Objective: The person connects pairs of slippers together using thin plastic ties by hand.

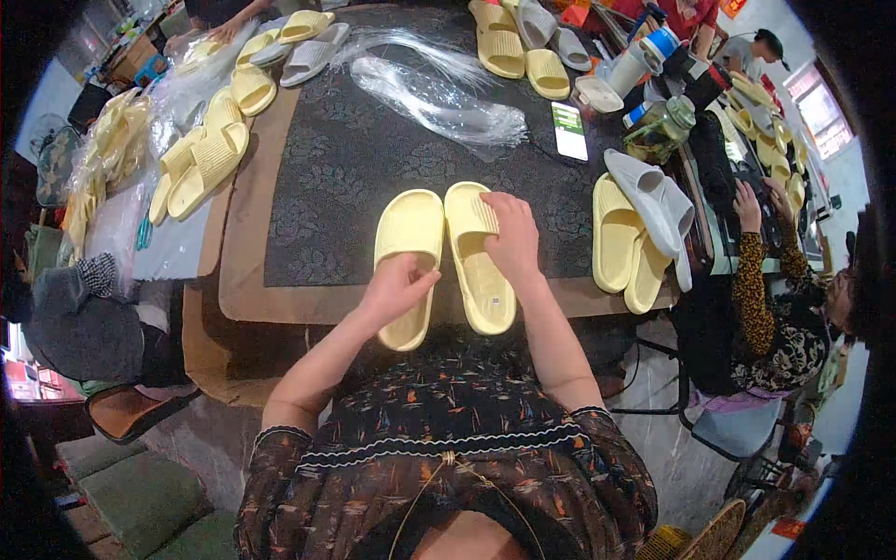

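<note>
Two pale yellow slippers lie side by side at the table's near edge, toes pointing away from me. My left hand (pixel 397 289) has its fingers tucked into the opening of the left slipper (pixel 408 217), under the ribbed strap, with the thumb outside. On the right slipper (pixel 487 297), my right hand (pixel 513 235) grips the outer side of the strap, fingers over its top. A small label shows on that slipper's heel. The fingertips of my left hand are hidden inside the strap.
Clear plastic bags (pixel 434 103) lie on the dark patterned mat (pixel 317 201) ahead. Right of it are a phone (pixel 568 131), a jar (pixel 661 129), and yellow and grey slippers (pixel 618 229). More yellow slippers (pixel 213 159) sit at left. Co-workers (pixel 779 317) sit around.
</note>
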Demonstrator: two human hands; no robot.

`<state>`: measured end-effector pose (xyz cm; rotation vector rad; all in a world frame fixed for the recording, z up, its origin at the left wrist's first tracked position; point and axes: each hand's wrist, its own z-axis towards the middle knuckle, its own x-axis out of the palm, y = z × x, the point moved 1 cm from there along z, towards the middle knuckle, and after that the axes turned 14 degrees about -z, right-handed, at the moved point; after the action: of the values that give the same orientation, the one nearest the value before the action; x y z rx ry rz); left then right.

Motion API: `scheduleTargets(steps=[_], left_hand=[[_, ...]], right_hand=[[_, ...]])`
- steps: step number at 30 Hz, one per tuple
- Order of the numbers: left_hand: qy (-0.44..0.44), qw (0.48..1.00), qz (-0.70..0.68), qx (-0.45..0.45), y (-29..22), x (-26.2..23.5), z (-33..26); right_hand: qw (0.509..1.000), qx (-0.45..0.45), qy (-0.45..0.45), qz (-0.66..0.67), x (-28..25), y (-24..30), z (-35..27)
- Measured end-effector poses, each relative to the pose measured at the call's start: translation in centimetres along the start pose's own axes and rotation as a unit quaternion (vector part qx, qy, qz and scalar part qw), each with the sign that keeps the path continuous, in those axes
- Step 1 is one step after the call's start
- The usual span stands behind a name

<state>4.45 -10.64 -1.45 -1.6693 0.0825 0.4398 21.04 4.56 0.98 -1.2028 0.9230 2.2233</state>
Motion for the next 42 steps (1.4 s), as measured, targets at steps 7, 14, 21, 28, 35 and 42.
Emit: scheduleTargets(steps=[7, 14, 21, 28, 35, 42], left_hand=[[0.069, 0.997, -0.011, -0.023, -3.6, -2.2, -1.1], [0.098, 0.982, -0.152, -0.051, -5.9, -7.3, -1.1], [-0.017, 0.994, 0.053, 0.096, -5.8, -7.8, 1.9], [-0.01, 0.973, 0.162, 0.161, -6.4, -6.4, 5.5], [0.08, 0.942, 0.289, 0.15, -6.8, -3.4, 11.3], [0.121, 0.943, 0.287, 0.116, -5.0, -0.9, 12.8]], right_hand=[[1.0, 0.018, 0.01, -0.018, -0.3, 0.6, -1.0], [0.997, 0.024, 0.044, -0.051, -1.6, 2.1, -3.5], [0.995, -0.012, 0.096, 0.026, -3.2, 1.4, -3.3], [0.981, 0.019, 0.08, 0.175, -3.2, 0.7, 0.9], [0.943, 0.119, -0.054, 0.306, 1.2, -0.4, 0.8], [0.918, 0.177, -0.115, 0.336, 2.6, -2.2, -1.5]])
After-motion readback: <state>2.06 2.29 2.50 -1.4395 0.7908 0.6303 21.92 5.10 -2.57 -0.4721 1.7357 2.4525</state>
